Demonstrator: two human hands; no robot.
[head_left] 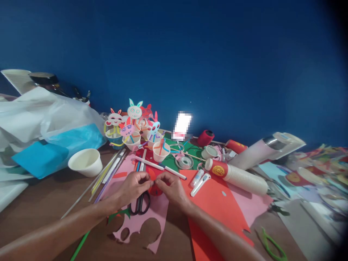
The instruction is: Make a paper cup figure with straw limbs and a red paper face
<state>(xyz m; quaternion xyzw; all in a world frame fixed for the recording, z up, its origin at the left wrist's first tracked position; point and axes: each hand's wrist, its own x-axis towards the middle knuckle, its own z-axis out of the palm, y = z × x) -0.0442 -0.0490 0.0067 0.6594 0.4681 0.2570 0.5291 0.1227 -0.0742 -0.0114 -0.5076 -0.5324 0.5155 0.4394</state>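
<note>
My left hand (134,186) and my right hand (172,187) meet near the middle of the table, thumbs and fingertips pinched together. Between them is a red paper cutout (156,191) with small dark marks on it; the fingertips hide part of it. Black-handled scissors (140,203) lie just below my left hand, on pink paper (154,217) with round holes cut out. Behind my fingers lie a white marker (149,163) and another white marker with a dark end (175,172).
Paper cups with animal-faced paper figures (135,111) stand at the back, near an empty white cup (86,162). On the right are orange-red paper (217,214), a utility knife (200,185), stacked cups (244,180) and a green pipe cleaner (272,246). Plastic bags (49,112) fill the left.
</note>
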